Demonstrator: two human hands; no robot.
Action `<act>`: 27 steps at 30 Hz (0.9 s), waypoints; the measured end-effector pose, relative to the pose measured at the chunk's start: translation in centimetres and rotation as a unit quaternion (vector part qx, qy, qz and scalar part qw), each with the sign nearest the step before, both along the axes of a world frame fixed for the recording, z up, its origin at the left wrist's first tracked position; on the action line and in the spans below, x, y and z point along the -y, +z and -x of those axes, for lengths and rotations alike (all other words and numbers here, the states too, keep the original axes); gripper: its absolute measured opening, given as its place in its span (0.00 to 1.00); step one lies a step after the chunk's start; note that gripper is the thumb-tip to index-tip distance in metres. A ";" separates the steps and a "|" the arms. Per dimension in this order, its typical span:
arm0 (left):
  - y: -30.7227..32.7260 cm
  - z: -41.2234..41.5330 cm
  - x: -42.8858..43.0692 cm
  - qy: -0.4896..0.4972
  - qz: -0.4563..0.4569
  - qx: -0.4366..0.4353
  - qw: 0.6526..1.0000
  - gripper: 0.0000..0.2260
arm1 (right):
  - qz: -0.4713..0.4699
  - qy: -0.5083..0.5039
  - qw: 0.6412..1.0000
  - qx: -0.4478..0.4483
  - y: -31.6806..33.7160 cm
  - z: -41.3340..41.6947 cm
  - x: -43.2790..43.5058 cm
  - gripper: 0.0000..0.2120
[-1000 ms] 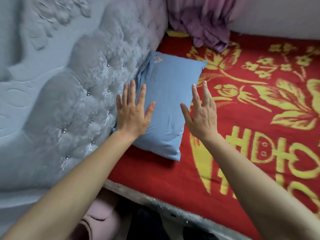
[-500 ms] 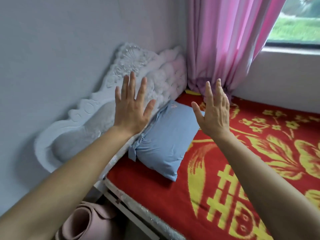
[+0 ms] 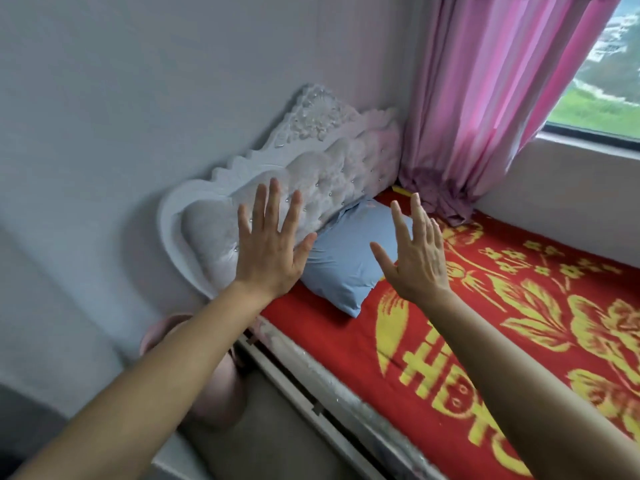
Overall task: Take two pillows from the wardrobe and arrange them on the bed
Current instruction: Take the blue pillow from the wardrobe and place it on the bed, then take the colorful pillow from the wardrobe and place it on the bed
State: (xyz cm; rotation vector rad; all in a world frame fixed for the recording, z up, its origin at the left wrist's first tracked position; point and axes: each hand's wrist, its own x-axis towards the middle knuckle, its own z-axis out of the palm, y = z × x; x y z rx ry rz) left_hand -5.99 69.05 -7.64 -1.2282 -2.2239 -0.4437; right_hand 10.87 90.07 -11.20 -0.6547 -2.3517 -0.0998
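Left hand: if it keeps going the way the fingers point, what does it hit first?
Probably the tufted headboard: the open left hand points up and forward at it, past the blue pillow. Depth is unclear from a single view.

pink curtain (image 3: 485,98) hangs in the far corner, its hem bunched on the red-and-yellow patterned blanket (image 3: 519,323). window (image 3: 606,81) right of the curtain, greenery outside. white tufted headboard (image 3: 329,161) with carved trim sits against the pale wall (image 3: 138,81). a pink rolled item (image 3: 221,393) stands on the floor beside the bed frame, partly hidden.
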 end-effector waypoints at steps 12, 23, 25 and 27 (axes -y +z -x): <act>2.8 -11.5 24.5 0.202 -0.046 -0.087 0.974 0.31 | 0.014 0.244 0.970 -0.009 3.2 -0.8 16.5 0.39; -5.1 -27.6 44.0 0.407 0.100 0.036 0.907 0.32 | 0.086 0.387 0.916 0.057 -5.8 -7.8 34.5 0.40; -4.7 -28.9 47.5 0.433 0.100 0.055 0.894 0.32 | 0.083 0.404 0.909 0.065 -5.1 -8.2 38.1 0.40; -3.8 -29.5 50.8 0.452 0.094 0.061 0.885 0.32 | 0.078 0.413 0.905 0.071 -4.1 -8.3 41.4 0.40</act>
